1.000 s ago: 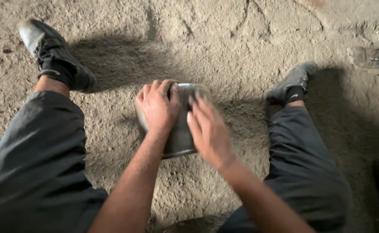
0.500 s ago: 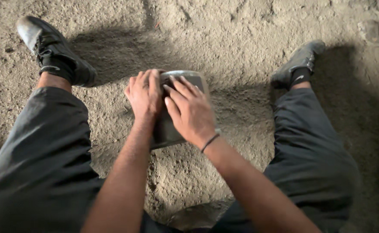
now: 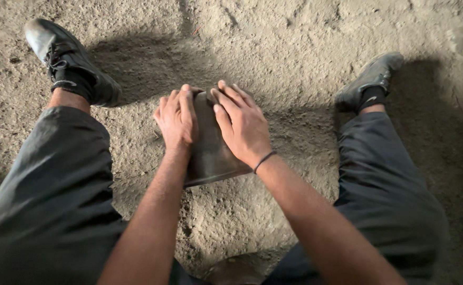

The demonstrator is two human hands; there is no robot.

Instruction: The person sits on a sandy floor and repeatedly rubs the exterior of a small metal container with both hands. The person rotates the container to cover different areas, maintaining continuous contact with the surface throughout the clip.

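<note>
The person is sitting on the sandy ground [image 3: 294, 53], legs spread, and the pot [image 3: 210, 150] is lying between the knees. It is looking like stiff, smooth metal, probably light and a bit slippery, best gripped at its sides. The left hand [image 3: 176, 119] and right hand [image 3: 242, 124] are pressing flat on it, fingers loosely together. Beyond the pot, two dark shoes [image 3: 68, 60] are resting

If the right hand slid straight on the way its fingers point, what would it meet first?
Probably only bare sandy ground: the right hand lies on the dark metal container, fingers pointing up-frame past its far edge. Depth is unclear.
</note>
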